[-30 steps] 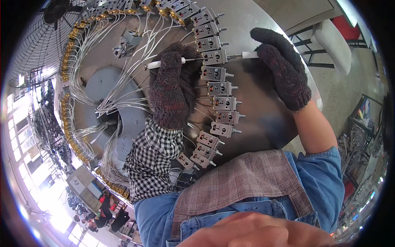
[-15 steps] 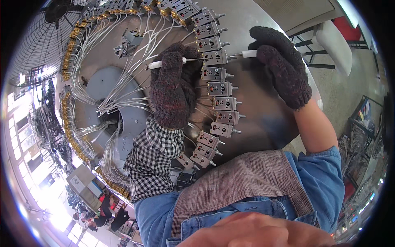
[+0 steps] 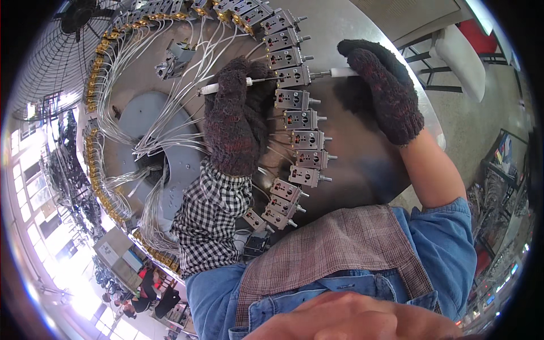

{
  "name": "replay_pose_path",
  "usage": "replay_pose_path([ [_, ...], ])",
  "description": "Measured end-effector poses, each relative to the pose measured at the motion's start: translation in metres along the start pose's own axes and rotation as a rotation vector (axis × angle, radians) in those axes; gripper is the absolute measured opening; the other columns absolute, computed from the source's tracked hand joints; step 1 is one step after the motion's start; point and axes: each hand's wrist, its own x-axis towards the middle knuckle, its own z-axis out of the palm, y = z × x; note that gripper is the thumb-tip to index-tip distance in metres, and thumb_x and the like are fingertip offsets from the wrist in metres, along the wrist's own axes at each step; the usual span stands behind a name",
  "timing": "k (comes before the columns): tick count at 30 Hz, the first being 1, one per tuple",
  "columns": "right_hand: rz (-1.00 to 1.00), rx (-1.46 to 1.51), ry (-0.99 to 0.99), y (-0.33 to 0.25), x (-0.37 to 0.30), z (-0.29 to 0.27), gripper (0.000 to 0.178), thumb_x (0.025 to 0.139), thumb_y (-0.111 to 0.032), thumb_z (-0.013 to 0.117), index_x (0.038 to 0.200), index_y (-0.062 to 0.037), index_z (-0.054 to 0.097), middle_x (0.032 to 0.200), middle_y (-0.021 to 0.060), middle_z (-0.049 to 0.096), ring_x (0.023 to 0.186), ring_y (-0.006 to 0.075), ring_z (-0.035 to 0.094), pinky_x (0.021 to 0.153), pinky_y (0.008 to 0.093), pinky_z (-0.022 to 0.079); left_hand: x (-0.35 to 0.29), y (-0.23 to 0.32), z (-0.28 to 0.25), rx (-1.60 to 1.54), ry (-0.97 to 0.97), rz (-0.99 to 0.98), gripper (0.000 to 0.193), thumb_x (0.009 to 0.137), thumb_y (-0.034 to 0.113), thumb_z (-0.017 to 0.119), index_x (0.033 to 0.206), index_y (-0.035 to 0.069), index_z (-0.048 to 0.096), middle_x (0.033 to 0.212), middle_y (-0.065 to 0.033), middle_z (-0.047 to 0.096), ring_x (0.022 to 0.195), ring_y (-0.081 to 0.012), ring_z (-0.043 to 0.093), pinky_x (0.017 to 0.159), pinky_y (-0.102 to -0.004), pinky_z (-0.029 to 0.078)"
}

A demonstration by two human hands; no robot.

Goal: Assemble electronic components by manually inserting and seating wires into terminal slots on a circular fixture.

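Over the bench, left hand and right hand, clamped on white-handled tools, flank an upper-centre metal unit lengthwise.

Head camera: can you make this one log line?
left hand: holding white-handled tool, tip at metal box | right hand: holding second white-handled tool at same box's other end | nearby: white wires

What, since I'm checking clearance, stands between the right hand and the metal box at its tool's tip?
Only the white-handled tool in the right hand, extending to the metal box; nothing else visible stands between.
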Motion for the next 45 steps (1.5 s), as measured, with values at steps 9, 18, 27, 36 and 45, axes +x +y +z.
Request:
replay_pose_path([
  [9, -0.119, 0.037, -0.025, 0.003, -0.004, -0.002, 0.028, 0.088, -0.017, 0.056, 0.113, -0.0042, 0.058, 0.088, 0.0071, 0.059, 0.071, 0.0146, 0.060, 0.062, 0.0286, 0.051, 0.000, 0.000, -0.001, -0.020, -0.021, -0.020, 0.026, 0.091, 0.020, 0.054, 0.109, 0.001, 0.055, 0.100, -0.0126, 0.062, 0.094, -0.0262, 0.061, 0.085, -0.0405, 0.050],
  [18, 0.050, 0.156, 0.071, 0.024, -0.036, -0.016, 0.033, 0.088, -0.016, 0.056, 0.117, -0.0001, 0.053, 0.092, 0.0094, 0.059, 0.073, 0.0159, 0.060, 0.066, 0.0281, 0.051, -0.008, -0.006, 0.008, 0.161, -0.065, 0.149, 0.024, 0.091, 0.019, 0.055, 0.108, 0.002, 0.056, 0.098, -0.0116, 0.061, 0.092, -0.0247, 0.061, 0.082, -0.0371, 0.052],
  [27, 0.003, 0.206, 0.086, 0.035, -0.047, 0.001, 0.032, 0.089, -0.016, 0.056, 0.118, -0.0020, 0.053, 0.093, 0.0087, 0.059, 0.082, 0.0167, 0.060, 0.067, 0.0290, 0.053, -0.011, -0.003, 0.000, 0.197, -0.084, 0.108, 0.026, 0.090, 0.021, 0.057, 0.108, 0.003, 0.056, 0.097, -0.0109, 0.062, 0.090, -0.0234, 0.061, 0.080, -0.0386, 0.052],
  [36, -0.107, 0.008, 0.102, 0.034, -0.050, 0.006, 0.031, 0.090, -0.015, 0.055, 0.118, -0.0020, 0.054, 0.098, 0.0098, 0.059, 0.083, 0.0165, 0.060, 0.072, 0.0281, 0.052, -0.008, -0.003, 0.000, 0.257, -0.089, 0.142, 0.030, 0.091, 0.026, 0.053, 0.108, 0.002, 0.052, 0.098, -0.0158, 0.061, 0.090, -0.0331, 0.063, 0.079, -0.0481, 0.053],
  [45, 0.153, 0.120, 0.078, 0.026, -0.047, 0.004, 0.028, 0.090, -0.017, 0.055, 0.112, -0.0010, 0.058, 0.095, 0.0114, 0.063, 0.080, 0.0151, 0.062, 0.074, 0.0299, 0.051, -0.005, -0.001, 0.002, 0.244, -0.096, 0.116, 0.026, 0.091, 0.023, 0.052, 0.106, 0.001, 0.053, 0.096, -0.0153, 0.060, 0.088, -0.0320, 0.063, 0.078, -0.0473, 0.054],
])
